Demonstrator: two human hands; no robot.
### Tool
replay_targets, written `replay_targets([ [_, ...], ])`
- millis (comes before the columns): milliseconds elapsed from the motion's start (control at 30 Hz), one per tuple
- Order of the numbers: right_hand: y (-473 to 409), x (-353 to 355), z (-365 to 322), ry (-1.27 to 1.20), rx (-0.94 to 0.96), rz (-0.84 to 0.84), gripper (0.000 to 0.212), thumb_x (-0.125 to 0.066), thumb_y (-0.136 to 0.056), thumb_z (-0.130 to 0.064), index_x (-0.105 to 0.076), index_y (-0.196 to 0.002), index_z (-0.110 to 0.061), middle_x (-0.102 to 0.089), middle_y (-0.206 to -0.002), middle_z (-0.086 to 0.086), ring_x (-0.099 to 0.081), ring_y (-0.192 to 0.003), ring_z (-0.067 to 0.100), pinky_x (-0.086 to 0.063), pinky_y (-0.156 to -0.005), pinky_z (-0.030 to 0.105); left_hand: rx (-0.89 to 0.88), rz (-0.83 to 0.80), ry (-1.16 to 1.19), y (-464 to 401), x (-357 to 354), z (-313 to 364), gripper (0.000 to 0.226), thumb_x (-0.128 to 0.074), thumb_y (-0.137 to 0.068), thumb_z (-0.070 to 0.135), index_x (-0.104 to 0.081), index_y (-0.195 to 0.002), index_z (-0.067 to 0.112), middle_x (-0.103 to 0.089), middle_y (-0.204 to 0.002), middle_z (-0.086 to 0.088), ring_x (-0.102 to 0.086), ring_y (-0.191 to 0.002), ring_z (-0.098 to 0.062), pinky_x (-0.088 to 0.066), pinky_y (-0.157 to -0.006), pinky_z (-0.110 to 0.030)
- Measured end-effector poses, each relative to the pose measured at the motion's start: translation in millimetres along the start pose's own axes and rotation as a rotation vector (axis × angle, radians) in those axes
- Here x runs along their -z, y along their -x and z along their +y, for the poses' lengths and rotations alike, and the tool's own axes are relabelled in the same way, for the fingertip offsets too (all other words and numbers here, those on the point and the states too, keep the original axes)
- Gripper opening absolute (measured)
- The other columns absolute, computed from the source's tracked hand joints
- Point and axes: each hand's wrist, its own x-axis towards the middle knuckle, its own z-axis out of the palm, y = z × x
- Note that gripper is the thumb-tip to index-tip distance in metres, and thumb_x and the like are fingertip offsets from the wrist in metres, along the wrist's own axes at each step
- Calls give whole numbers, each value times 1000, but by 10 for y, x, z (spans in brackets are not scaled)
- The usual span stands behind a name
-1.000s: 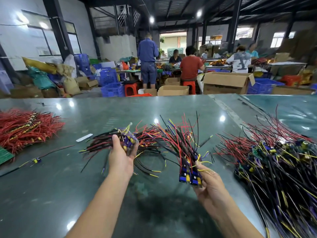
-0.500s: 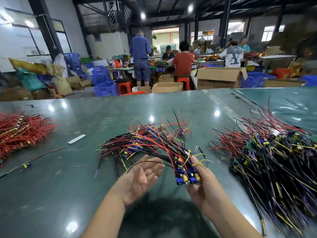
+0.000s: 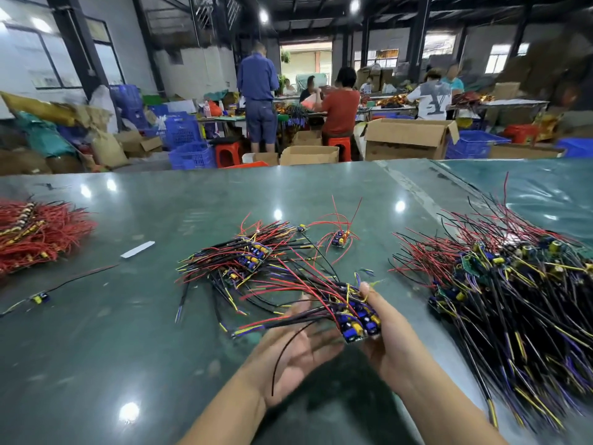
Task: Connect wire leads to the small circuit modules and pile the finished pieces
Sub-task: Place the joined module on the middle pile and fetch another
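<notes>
Head view: nearest, the right hand [image 3: 390, 343] grips a bundle of wired modules [image 3: 356, 319] above the glossy green table [image 3: 96, 348], the left hand [image 3: 293, 351] spread flat beneath its leads. Farther along lie a loose pile [image 3: 253, 258] and a big heap [image 3: 513, 284]; beyond the table, cardboard boxes [image 3: 407, 139], blue crates [image 3: 189, 142] and workers [image 3: 340, 107].

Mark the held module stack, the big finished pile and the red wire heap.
held module stack [image 3: 361, 321], head view, blue-capped boards
big finished pile [image 3: 513, 284], head view, tangled middle
red wire heap [image 3: 38, 232], head view, centre

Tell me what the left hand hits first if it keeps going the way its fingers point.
The left hand lies open, fingers aimed up and right. It would probably meet the bundle of wired modules that the right hand grips; depth is unclear.
</notes>
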Motion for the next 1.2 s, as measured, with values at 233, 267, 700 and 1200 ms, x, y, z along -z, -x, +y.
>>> replay_targets([
  [233, -1, 7, -46, -178, -34, -53, 15, -65, -71, -14, -77, -65, -7, -73, -74, 8, -69, -58, 12, -54, -51, 19, -323, 186, -123, 31, -86, -46, 23, -71, -75, 7, -70, -98, 8, -71, -100, -16, -70, -91, -27, -57, -82, -37],
  [267, 16, -3, -56, -185, -25, -97, 15, -63, -69, -12, -77, -65, -7, -74, -75, 8, -70, -60, 12, -53, -51, 18, -315, 202, -177, 43, -69, -54, 23, -55, -82, -2, -64, -104, 2, -72, -98, -15, -70, -90, -24, -56, -86, -37],
  [700, 2, 185, -111, 190, -15, -236, 24, -68, -69, -19, -77, -84, -3, -73, -89, 14, -69, -69, 13, -55, -67, 20, -69, 257, -288, 118, -154, 63, 41, -64, -86, 20, -58, -108, -14, -63, -104, -34, -62, -91, -32, -51, -80, -34],
  [1200, -70, 233, -75, 83, -64, -339, 23, -60, -77, -15, -75, -87, 0, -73, -79, 14, -68, -58, 15, -58, -60, 24, -38, 212, -188, 106, -224, 94, 15, -62, -74, 12, -77, -77, 9, -71, -69, -8, -69, -55, -15, -55, -50, -25],
])
